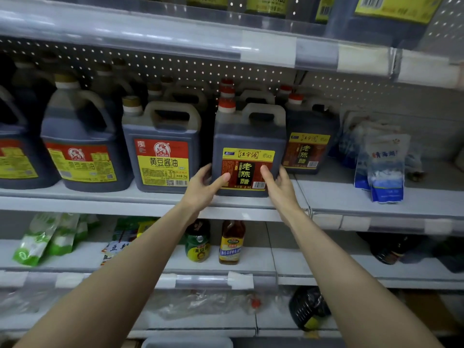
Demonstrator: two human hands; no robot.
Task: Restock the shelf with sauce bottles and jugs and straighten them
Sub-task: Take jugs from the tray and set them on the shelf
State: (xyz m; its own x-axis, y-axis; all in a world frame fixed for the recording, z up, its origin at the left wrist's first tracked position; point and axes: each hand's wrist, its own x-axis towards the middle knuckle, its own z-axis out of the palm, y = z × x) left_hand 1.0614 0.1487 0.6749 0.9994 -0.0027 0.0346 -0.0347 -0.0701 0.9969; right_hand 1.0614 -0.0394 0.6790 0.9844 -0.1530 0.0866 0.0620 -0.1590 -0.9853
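Observation:
A dark vinegar jug (248, 136) with a red cap and a yellow-and-brown label stands upright at the front of the middle shelf (150, 204). My left hand (203, 187) grips its lower left side, thumb across the label. My right hand (278, 184) grips its lower right side, thumb on the label too. A second vinegar jug (310, 144) of the same kind stands to its right, set further back. To the left stand soy sauce jugs with red-and-yellow labels, the nearest (162, 146) facing front and another (80, 146) turned at an angle.
More jugs fill the rows behind and the top shelf. Blue-and-white bags (384, 167) lean at the right of the middle shelf. Below stand a green-labelled bottle (198, 243), an amber bottle (232, 242) and green packets (42, 239).

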